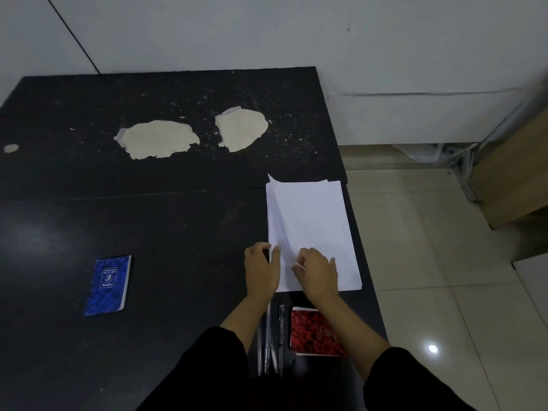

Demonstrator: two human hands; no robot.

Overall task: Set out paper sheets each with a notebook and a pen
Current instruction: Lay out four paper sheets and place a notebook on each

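A stack of white paper sheets [311, 226] lies near the right edge of the black table [163, 232]. Its top sheet is lifted along the left side. My left hand [262, 269] pinches that lifted sheet at the stack's near left edge. My right hand [318, 272] rests on the stack's near part, its fingers curled on the paper. A blue spiral notebook [108, 285] lies alone on the table at the left. Closer to me, a red notebook [315, 332] lies partly under my right forearm, and several pens [271, 339] lie between my forearms.
Two pale worn patches [160, 139] mark the far half of the table, with white specks around them. The table's right edge drops to a tiled floor [444, 277]. A wooden box [513, 176] stands on the floor at the far right.
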